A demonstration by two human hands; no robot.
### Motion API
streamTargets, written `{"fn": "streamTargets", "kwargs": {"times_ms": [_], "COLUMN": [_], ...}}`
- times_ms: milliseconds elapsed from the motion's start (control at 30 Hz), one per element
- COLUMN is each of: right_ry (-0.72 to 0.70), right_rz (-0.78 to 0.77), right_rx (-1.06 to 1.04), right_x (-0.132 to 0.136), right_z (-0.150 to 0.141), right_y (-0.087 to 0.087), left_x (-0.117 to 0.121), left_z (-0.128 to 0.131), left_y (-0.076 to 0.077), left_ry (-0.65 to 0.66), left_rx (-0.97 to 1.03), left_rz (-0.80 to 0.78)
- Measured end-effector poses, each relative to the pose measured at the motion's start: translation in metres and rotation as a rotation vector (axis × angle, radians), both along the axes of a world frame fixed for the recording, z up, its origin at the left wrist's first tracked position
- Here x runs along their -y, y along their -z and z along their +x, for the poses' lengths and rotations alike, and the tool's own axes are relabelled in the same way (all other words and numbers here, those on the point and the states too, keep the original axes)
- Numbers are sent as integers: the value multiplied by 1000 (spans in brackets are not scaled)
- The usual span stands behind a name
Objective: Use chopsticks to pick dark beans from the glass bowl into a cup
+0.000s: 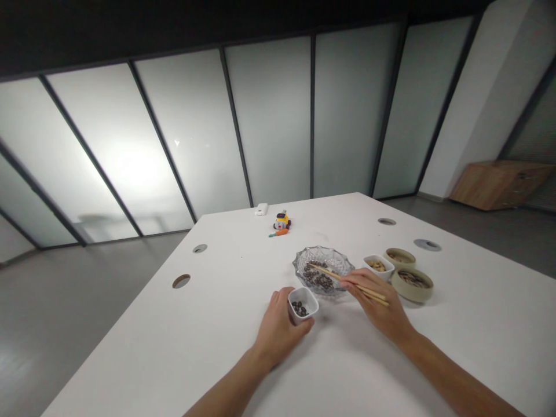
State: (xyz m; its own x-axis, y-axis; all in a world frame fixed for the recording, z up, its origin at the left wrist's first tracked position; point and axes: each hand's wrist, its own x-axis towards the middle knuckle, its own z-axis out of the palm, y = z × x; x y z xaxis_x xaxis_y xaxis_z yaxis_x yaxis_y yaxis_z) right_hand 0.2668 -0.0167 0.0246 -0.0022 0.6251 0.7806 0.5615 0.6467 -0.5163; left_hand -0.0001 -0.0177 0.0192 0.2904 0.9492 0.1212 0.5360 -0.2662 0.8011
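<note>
My left hand is closed around a small white square cup, tilted toward me. Several dark beans lie inside it. In my right hand is a pair of wooden chopsticks, with their tips down in a clear glass bowl. More dark beans are spread over the bottom of that bowl. Whether the tips pinch a bean is too small to tell. The cup is just in front of the bowl, on the near side.
Right of the glass bowl stand a white bowl of pale yellowish pieces and two beige round bowls. Farther back are a yellow toy vehicle, an orange carrot-shaped item and a white box. Round holes pierce the white table.
</note>
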Motion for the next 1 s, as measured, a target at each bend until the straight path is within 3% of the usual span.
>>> {"fn": "streamTargets", "kwargs": {"times_ms": [400,1000], "right_ry": [-3,54], "right_rz": [-62,40], "right_rx": [-14,-10], "right_x": [0,-2], "right_z": [-2,1], "right_y": [1,4], "left_x": [0,-1], "left_z": [1,-1], "left_y": [1,3], "left_ry": [3,4], "left_rx": [11,-4], "left_rz": [-12,0]}}
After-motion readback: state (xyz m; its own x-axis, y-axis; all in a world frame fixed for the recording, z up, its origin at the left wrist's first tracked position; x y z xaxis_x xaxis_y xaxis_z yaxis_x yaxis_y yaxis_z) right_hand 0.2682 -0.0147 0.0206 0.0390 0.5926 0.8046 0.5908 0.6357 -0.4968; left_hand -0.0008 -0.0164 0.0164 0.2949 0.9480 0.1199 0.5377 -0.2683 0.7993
